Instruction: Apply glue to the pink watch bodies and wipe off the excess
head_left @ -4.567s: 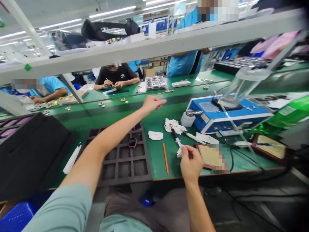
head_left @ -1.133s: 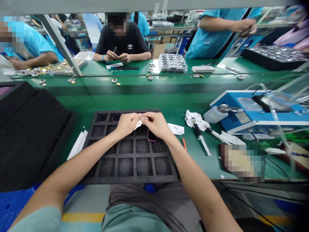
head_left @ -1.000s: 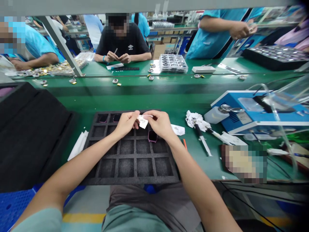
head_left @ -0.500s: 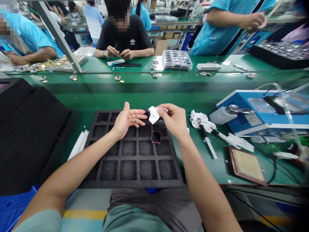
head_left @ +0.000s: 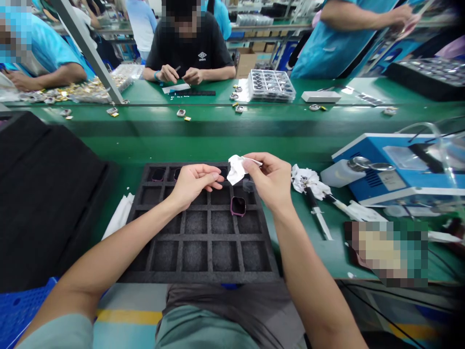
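Note:
My right hand [head_left: 274,182] pinches a crumpled white wipe [head_left: 237,169] between thumb and fingers, above the upper right of the black foam tray [head_left: 194,237]. To its left, my left hand [head_left: 196,185] hovers over the tray's upper rows with the thumb drawn in against the fingers; nothing shows in it. A watch with a dark screen and purple frame [head_left: 238,206] sits on the tray's dividers below the wipe. In the top row lies another watch [head_left: 157,174], and more are partly hidden behind my left hand.
Black foam blocks [head_left: 43,203] stand on the left beside a folded white cloth [head_left: 119,213]. At right are a blue machine [head_left: 410,167], a white bottle [head_left: 338,173], soiled wipes [head_left: 308,182] and a knife-like tool [head_left: 319,218]. Across the bench, a person in black works near a clear compartment box [head_left: 271,86].
My left hand has turned from an open, spread palm to a closed one, thumb against fingers. My right hand still holds the wipe. The camera view has shifted slightly.

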